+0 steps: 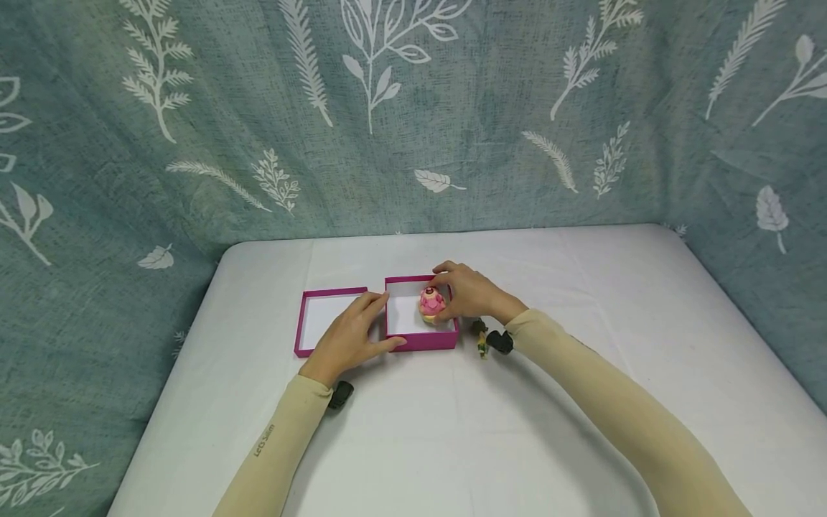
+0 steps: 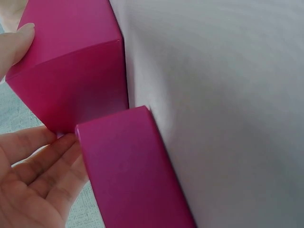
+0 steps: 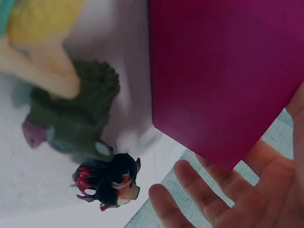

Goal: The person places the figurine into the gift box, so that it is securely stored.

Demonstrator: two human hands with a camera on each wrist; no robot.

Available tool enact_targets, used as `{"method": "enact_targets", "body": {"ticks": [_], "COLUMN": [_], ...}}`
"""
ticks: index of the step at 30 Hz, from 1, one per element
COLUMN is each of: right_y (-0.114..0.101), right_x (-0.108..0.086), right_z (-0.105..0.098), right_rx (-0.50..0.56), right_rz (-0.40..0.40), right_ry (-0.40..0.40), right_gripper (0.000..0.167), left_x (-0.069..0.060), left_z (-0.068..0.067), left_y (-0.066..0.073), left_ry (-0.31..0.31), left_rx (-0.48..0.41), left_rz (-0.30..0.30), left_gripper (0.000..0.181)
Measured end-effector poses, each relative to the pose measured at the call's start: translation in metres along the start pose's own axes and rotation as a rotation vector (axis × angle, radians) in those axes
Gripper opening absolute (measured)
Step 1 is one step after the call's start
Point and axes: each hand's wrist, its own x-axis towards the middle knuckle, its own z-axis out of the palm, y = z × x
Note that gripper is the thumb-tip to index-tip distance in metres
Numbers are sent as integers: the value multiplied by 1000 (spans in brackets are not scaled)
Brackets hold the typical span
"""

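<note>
A: Head view: where's the pink toy (image 1: 431, 303)?
B: Mid-frame, inside the box (image 1: 423, 342), toward its right wall. Right hand (image 1: 477, 291) pinches it between thumb and finger; left hand (image 1: 349, 336) grips the box's left end.
A: Handling?
B: Probably light, stiff plastic; rounded, so could slip. Best hold: both sides, widest part. Box looks like card, may dent. Lid (image 1: 332, 291) lies just left of it.
A: Surface, room?
B: Table (image 1: 413, 445) under white cloth, leaf-print curtain (image 1: 484, 143) behind and at both sides.
A: Left wrist?
B: Thumb on one box wall, upper left; fingers at the next, below. Toy hidden.
A: Right wrist?
B: Fingers loosely spread past the box wall, lower right; can't tell the pinch here. Green figurine (image 3: 71, 118) and black-and-red figurine (image 3: 107, 180) sit left, apart from the box.
</note>
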Motion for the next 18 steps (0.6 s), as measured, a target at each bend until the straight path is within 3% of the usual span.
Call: {"method": "enact_targets", "body": {"ticks": [12, 18], "right_y": [-3, 0], "right_x": [2, 4], "right_z": [-1, -1], "right_rx": [-55, 13], "right_rz": [20, 29], "right_ry": [-40, -72], "right_gripper": [63, 61], "left_x": [0, 0], "left_z": [0, 0], "left_y": [0, 0], "left_ry": [-2, 12], "left_rx": [-7, -5], "left_rz": [5, 12], "left_gripper": [87, 86]}}
